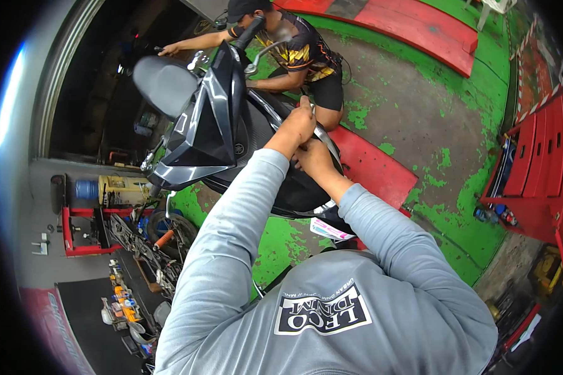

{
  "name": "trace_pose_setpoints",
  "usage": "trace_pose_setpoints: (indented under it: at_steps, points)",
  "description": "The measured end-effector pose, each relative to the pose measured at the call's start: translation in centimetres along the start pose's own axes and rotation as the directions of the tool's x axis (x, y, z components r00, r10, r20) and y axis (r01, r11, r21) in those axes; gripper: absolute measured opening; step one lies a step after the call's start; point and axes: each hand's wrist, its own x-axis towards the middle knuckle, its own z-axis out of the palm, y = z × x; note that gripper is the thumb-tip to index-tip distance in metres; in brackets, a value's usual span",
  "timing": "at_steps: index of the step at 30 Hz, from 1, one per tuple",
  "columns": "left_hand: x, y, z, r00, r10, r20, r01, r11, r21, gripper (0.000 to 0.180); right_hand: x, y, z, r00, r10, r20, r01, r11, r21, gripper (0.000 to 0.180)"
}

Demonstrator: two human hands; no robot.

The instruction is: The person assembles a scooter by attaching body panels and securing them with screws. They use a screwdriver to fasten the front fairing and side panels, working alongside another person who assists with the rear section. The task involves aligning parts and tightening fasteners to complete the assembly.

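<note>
A black scooter (199, 139) stands in front of me, its dark glossy front panels toward me. My left hand (299, 123) is closed in a fist at the edge of the front bodywork; what it grips, if anything, is too small to make out. Just below it, my right hand (317, 159) has its fingers curled in against the same panel, and whatever they hold is hidden. The two hands almost touch. Beyond the front panels lie a grey seat (166, 85) and a handlebar grip (250, 32).
Across the scooter a co-worker (300, 53) crouches, one arm stretched over it. A red platform (374, 164) lies beneath, and a longer red ramp (413, 28) behind. On the right stands a red tool cabinet (538, 165). Motorcycle parts (159, 247) crowd the left side.
</note>
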Motion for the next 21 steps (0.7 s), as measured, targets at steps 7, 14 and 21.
trace_pose_setpoints:
  at_steps: [7, 14, 21]
  points:
    - [1.3, 0.6, 0.4, 0.997, -0.021, 0.068, 0.012, 0.991, 0.130, 0.046, 0.4, 0.3, -0.4, 0.998, 0.032, 0.046, -0.038, 0.992, 0.117, 0.023]
    - [-2.6, 0.0, -3.1, 0.989, 0.001, 0.151, 0.093, 0.785, -0.613, 0.014, -1.6, 0.4, 0.4, 0.966, -0.221, -0.133, 0.231, 0.971, 0.063, 0.026]
    - [-8.1, -1.1, -3.6, 0.985, -0.033, -0.168, -0.101, 0.679, -0.728, 0.011, -2.4, -0.3, 1.1, 0.841, -0.517, -0.160, 0.464, 0.840, -0.281, 0.016]
